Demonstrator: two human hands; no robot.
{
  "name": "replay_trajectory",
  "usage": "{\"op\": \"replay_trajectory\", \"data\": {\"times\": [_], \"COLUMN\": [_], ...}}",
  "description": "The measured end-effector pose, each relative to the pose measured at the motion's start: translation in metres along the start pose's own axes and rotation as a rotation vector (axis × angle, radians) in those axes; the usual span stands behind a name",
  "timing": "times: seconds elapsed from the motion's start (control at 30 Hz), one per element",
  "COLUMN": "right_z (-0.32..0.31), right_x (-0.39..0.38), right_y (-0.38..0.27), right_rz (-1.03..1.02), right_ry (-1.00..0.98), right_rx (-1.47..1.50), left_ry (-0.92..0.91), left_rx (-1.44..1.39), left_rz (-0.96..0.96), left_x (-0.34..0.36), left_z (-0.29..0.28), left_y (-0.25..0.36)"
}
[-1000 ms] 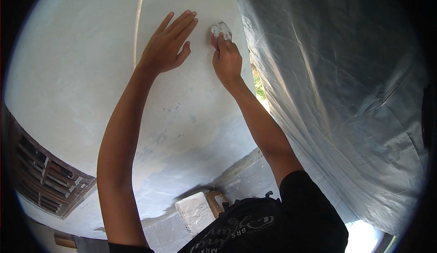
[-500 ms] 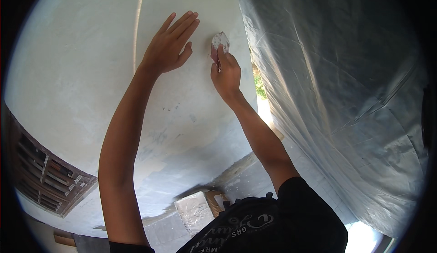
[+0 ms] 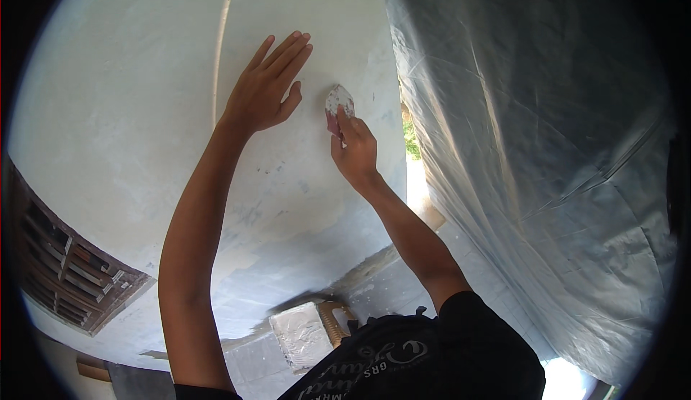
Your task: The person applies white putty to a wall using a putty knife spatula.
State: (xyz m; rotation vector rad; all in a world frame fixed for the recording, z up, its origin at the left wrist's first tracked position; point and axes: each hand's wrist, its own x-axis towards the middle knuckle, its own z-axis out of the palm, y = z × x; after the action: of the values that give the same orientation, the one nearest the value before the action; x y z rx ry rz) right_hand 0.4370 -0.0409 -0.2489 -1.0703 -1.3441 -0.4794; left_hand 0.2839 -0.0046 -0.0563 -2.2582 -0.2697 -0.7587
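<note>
Before me stands a pale, patchy wall (image 3: 288,198). My left hand (image 3: 264,87) lies against its upper part, palm inward, fingers stretched and thumb apart, holding nothing. To its right and slightly lower, my right hand (image 3: 355,154) grips a small maroon, scraper-like hand tool (image 3: 338,105) crusted with white. The index finger lies along the tool's face and the thumb is at its left side. The tool's tip points up and appears to be at the wall; the fist hides its lower end.
A thin pale cable or pipe (image 3: 222,36) runs up the wall left of my hand. Grey plastic sheeting (image 3: 533,112) hangs at right beyond a bright gap. A brown slatted vent (image 3: 68,270) is at lower left. Below are a white crinkled-topped object (image 3: 299,335) and a tan ribbed one (image 3: 335,321).
My right hand has moved down the wall and slightly left with the maroon tool. My left hand stays flat on the wall, a little lower in the picture, as the whole view has shifted slightly.
</note>
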Motion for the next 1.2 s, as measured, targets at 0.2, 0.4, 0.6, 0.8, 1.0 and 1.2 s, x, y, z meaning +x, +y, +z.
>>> {"op": "replay_trajectory", "data": {"times": [0.2,0.4,0.6,0.8,1.0,1.2], "right_z": [0.001,0.022,0.004,0.006,0.017,-0.018], "right_x": [0.085,0.024,0.026,0.085,0.026,0.041], "right_y": [0.02,0.01,0.003,0.021,0.004,0.009], "right_rz": [-0.042,-0.056,-0.108,-0.163,-0.232,-0.205], "right_ry": [0.181,-0.011,0.072,0.126,-0.066,0.005], "right_rx": [-0.16,-0.176,0.022,-0.116,-0.087,-0.032], "left_ry": [0.016,0.033,0.026,0.034,0.06,0.042], "left_rx": [-0.007,-0.069,-0.043,-0.064,-0.029,-0.01], "left_rz": [-0.038,-0.056,-0.066,-0.065,-0.056,-0.041], "left_x": [-0.004,-0.009,-0.015,-0.008,-0.002,-0.003], "left_z": [-0.002,-0.006,-0.01,-0.007,-0.009,-0.011], "left_y": [0.004,0.001,-0.001,0.003,0.003,0.004]}}
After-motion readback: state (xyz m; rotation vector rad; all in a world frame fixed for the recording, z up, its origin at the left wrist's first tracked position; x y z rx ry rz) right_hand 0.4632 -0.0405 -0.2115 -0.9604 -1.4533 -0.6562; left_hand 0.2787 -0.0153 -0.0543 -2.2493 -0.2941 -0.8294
